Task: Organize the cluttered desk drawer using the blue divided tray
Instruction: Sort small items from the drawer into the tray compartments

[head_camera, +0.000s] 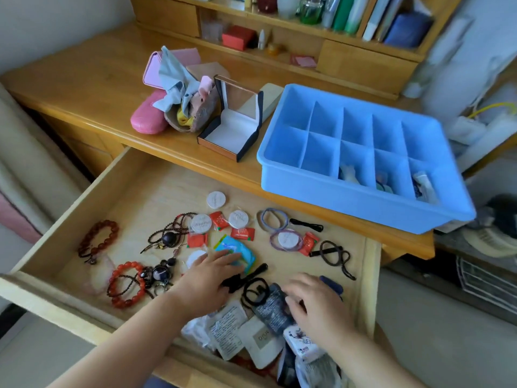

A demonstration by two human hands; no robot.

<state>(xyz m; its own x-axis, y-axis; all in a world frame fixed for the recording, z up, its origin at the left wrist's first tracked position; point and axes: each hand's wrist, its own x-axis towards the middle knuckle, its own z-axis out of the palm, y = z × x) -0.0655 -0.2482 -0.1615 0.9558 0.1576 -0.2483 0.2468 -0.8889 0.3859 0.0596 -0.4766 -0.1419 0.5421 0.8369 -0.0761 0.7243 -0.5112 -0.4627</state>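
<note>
The blue divided tray [347, 200] stands on the desk top, with small items in three of its near right compartments. Below it the open wooden drawer [131, 191] holds scattered clutter. My left hand [207, 278] reaches in with straight fingers and touches a light blue packet [246, 254]. My right hand [316, 301] is blurred; its fingers curl onto the right edge of a dark packet [270, 308] near the drawer's front. Black hair ties [253, 289] lie between my hands.
Bead bracelets [126, 287], round white discs [216, 199], red sachets [246, 233], hair ties [272, 219] and paper packets [226, 329] fill the drawer. An open gift box [232, 130], a pink case [148, 116] and a pouch sit on the desk left of the tray. Shelves rise behind.
</note>
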